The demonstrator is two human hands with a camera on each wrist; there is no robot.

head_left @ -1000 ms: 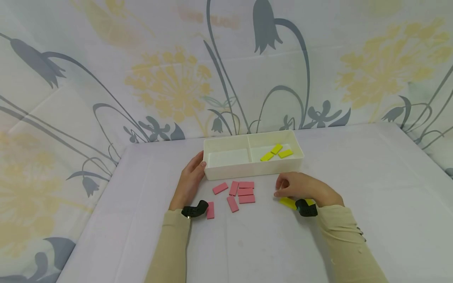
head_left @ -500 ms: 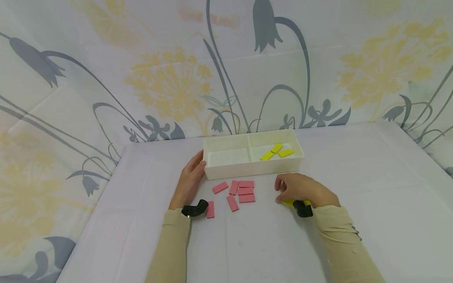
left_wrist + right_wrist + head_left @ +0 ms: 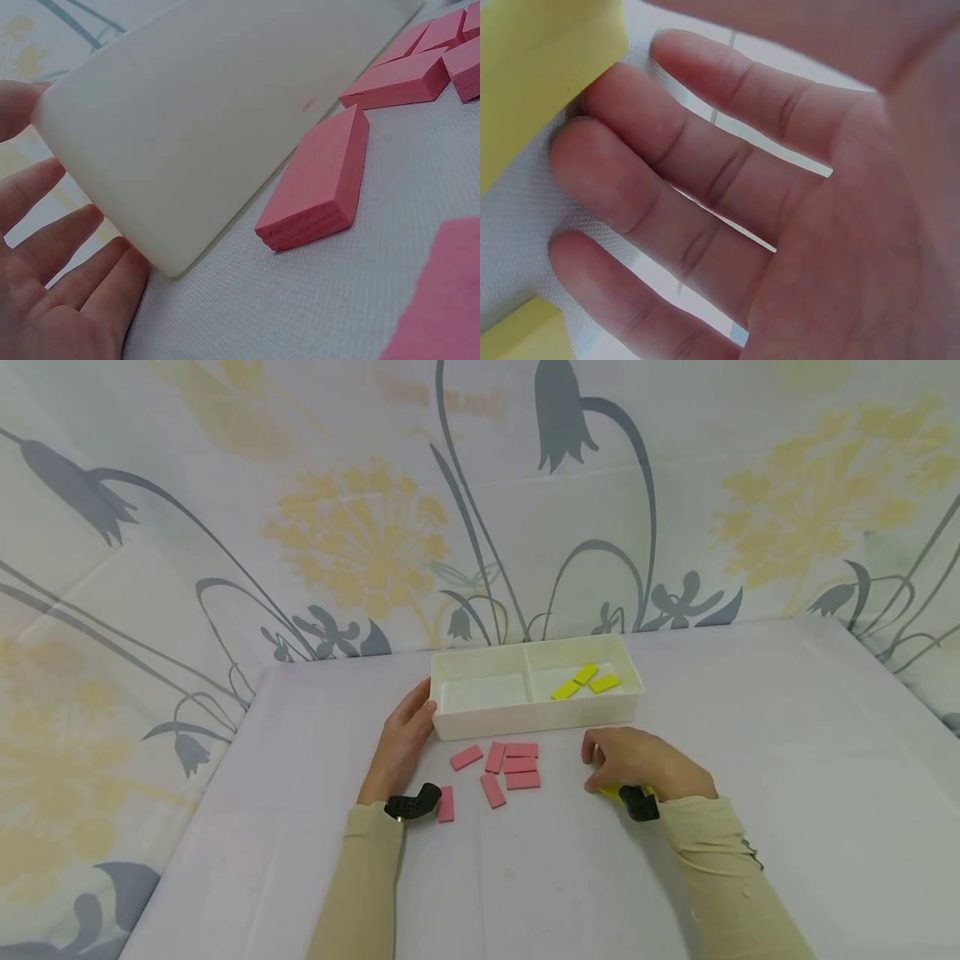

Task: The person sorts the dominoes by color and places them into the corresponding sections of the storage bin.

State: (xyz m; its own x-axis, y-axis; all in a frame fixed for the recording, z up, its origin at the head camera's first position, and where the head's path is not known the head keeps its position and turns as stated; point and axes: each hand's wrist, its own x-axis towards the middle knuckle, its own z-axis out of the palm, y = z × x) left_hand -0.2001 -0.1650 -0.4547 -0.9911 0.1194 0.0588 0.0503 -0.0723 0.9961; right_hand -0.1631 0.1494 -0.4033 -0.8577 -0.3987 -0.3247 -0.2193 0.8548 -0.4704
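Observation:
My left hand (image 3: 401, 743) rests at the left end of a white two-compartment box (image 3: 487, 722). In the left wrist view its extended fingers (image 3: 64, 244) lie against the end wall, with one digit at the upper corner. My right hand (image 3: 645, 762) is lowered over yellow blocks (image 3: 611, 792) on the table, in front of the box's right end. The thumb is at the edge of one block, apart from the index fingertip. The right wrist view has spread, bent fingers (image 3: 604, 176) beside a yellow block (image 3: 540, 67); another yellow block (image 3: 532, 334) shows below.
Three yellow blocks (image 3: 587, 674) lie in the box's right compartment. Several pink blocks (image 3: 522, 781) are scattered on the white cloth before the box, one beside the left wrist camera (image 3: 412, 805). A flower-printed curtain (image 3: 480, 502) hangs behind the table.
My right hand has come down slightly and its thumb has moved onto the edge of the yellow blocks, covering more of them. The left hand and the box have stayed put.

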